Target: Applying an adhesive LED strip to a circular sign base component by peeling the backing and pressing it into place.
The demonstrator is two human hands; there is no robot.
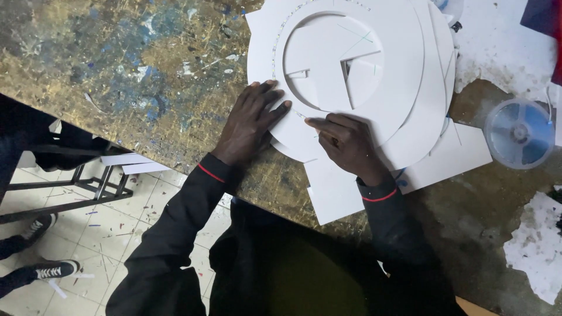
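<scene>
A stack of white round foam-board discs point(404, 70) lies on a paint-stained wooden table point(117, 64), with a raised inner disc point(328, 52) that has a wedge cut out. A thin strip of small lights point(276, 41) runs along the left rim of the ring. My left hand point(252, 120) lies flat on the lower left rim, fingers pressing the edge. My right hand point(345, 143) rests on the lower rim, its forefinger pointing left at the strip near my left fingertips. Both sleeves are dark with a red cuff line.
White sheets point(451, 158) lie under the discs. A clear plastic reel point(519, 133) sits at the right, and white paint patches point(535, 246) mark the table there. At the left, a metal frame point(76, 187) stands on the tiled floor beside another person's black sneakers point(52, 270).
</scene>
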